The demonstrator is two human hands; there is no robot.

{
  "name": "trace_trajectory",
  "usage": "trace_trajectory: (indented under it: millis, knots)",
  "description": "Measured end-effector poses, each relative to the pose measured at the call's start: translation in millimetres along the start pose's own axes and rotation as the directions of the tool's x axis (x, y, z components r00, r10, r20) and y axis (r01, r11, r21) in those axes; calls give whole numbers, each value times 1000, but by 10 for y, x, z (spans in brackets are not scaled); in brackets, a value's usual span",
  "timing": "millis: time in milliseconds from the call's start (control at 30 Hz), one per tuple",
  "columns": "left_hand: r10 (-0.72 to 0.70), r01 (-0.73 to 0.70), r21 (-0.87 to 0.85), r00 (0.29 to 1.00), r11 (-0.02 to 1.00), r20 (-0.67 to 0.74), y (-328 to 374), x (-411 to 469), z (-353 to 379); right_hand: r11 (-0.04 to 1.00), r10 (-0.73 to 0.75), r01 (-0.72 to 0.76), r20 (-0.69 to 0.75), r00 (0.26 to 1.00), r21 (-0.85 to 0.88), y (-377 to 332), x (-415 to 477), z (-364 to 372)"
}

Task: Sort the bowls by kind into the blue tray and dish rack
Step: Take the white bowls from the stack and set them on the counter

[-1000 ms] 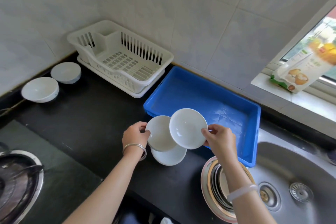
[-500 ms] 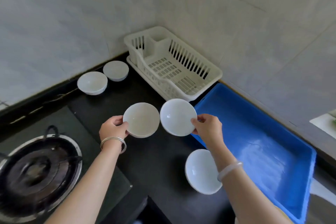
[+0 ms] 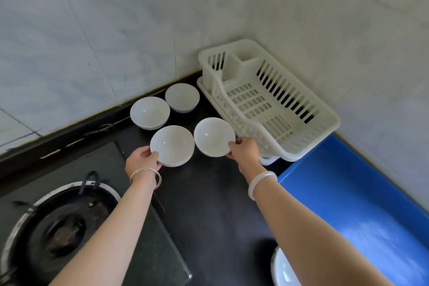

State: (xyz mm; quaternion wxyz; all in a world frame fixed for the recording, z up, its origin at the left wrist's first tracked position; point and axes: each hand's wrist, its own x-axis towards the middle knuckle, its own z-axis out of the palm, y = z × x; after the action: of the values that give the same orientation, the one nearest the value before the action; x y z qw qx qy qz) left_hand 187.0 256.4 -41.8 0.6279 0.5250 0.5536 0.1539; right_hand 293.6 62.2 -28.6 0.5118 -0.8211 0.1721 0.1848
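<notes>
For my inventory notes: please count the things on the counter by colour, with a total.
White bowls: 5
White dish rack: 1
Blue tray: 1
Total: 7

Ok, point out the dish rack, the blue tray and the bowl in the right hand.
Dish rack [image 3: 325, 121]: head view, right rim.
Blue tray [image 3: 362, 206]: head view, bare floor.
Bowl in right hand [image 3: 212, 136]: head view, inside of the bowl.
</notes>
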Motion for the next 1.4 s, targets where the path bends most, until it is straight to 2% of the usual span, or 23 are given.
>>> trace_trajectory:
  millis: [200, 567, 667, 800, 967, 1400]
  knots:
    - [-14, 13, -26, 999, 1000, -45, -51, 234, 48, 998, 58, -58, -20, 998, -15, -17, 232, 228]
    - [-40, 37, -64, 998, 997, -49, -144, 289, 83, 997, 77, -77, -12, 997, 8, 7, 387, 399]
    - [-40, 40, -108, 999, 993, -3, -148, 259, 73, 992, 104, -105, 29, 994, 65, -2, 377, 380]
    - [-162, 175, -223, 984, 959, 78, -173, 180, 44, 968, 158, -174, 99, 983, 181, 50, 311, 372]
    - [-234, 266, -315, 962, 911, 138, -200, 94, 70, 928, 146, -165, 82, 986, 334, 106, 237, 422]
    - [-256, 280, -338, 960, 898, 114, -198, 96, 121, 913, 150, -172, 87, 985, 369, -157, 365, 616]
